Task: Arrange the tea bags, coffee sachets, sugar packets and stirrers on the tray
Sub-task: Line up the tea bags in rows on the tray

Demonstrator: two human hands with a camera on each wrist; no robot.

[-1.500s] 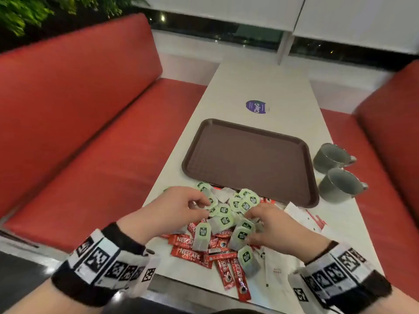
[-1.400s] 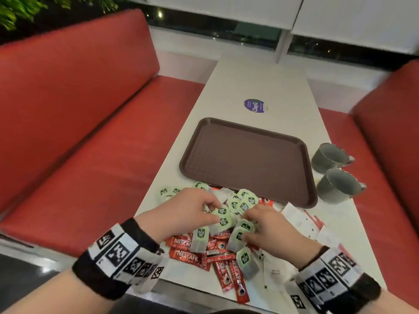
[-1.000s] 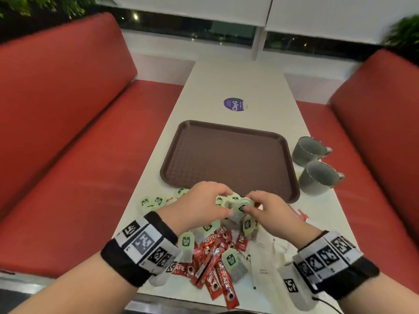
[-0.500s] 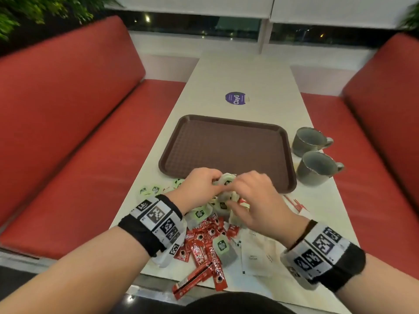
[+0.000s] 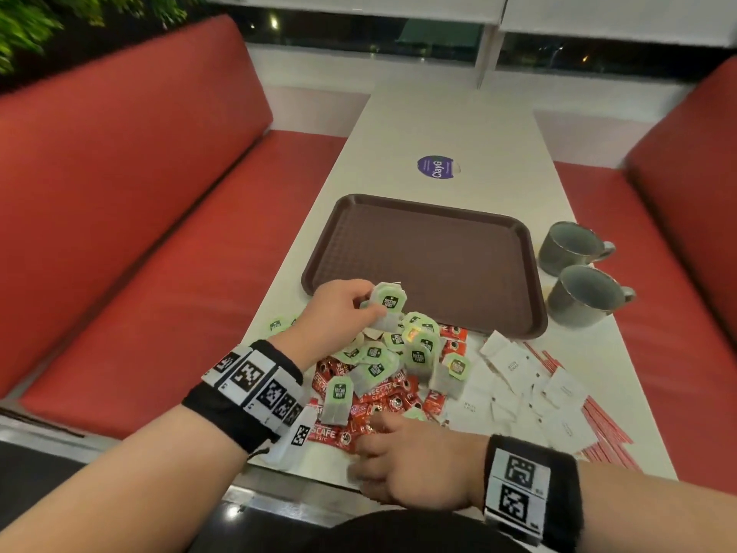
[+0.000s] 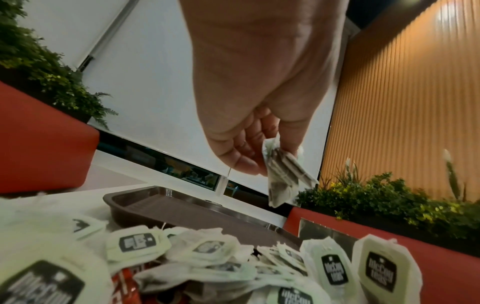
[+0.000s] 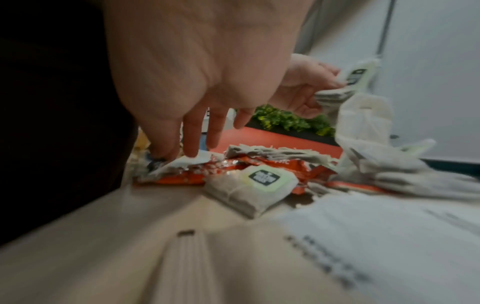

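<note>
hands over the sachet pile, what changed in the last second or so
The left hand has lifted a small stack of tea bags toward the tray; the right hand let go and dropped back onto the coffee sachets. Tray still bare, both mugs unmoved.

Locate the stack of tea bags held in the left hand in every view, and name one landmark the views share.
Head: held stack of tea bags, centre, over the near edge of the brown tray.
Left wrist: centre right, hanging from the left hand above the tray.
Right wrist: upper right, in the far hand; the tray is not in view.
Shared landmark: the pile of tea bags on the table.
</note>
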